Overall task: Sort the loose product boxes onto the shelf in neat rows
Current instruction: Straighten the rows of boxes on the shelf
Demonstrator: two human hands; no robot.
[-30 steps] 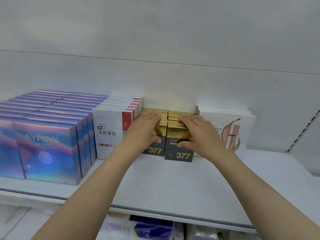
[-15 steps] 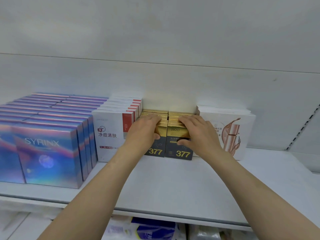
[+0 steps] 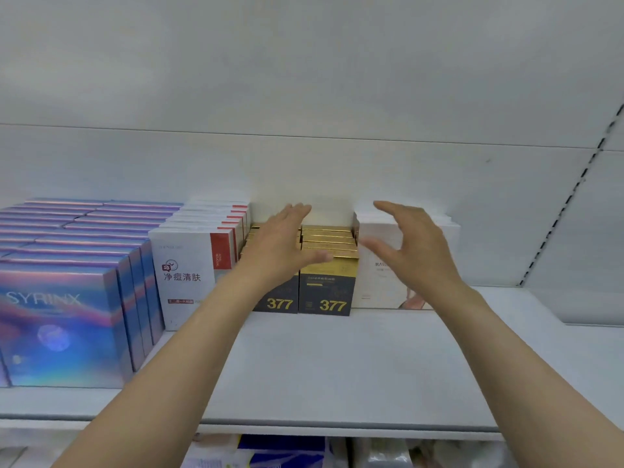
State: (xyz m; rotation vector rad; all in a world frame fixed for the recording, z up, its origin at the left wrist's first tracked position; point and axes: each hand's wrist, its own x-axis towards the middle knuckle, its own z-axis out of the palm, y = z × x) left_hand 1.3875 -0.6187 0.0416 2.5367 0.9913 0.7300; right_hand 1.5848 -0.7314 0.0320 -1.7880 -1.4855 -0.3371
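Observation:
Two rows of gold-and-navy "377" boxes [image 3: 327, 285] stand side by side at the back middle of the white shelf [image 3: 337, 369]. My left hand [image 3: 282, 246] hovers over the left row with fingers spread, holding nothing and hiding most of that row's front box. My right hand [image 3: 410, 243] is lifted off to the right of the right row, open, in front of the white boxes [image 3: 374, 282] with a pink figure. White boxes with a red stripe [image 3: 192, 265] stand just left of the gold rows.
Rows of iridescent blue "SYRINX" boxes [image 3: 60, 319] fill the shelf's left side. The shelf's front edge runs across below my forearms. More packaged goods [image 3: 280, 452] show on the level beneath. A slotted upright [image 3: 570, 197] rises at the right.
Both hands have let go of the 377 boxes and lifted up and apart; the right hand has swung to the right. The view has tilted slightly upward.

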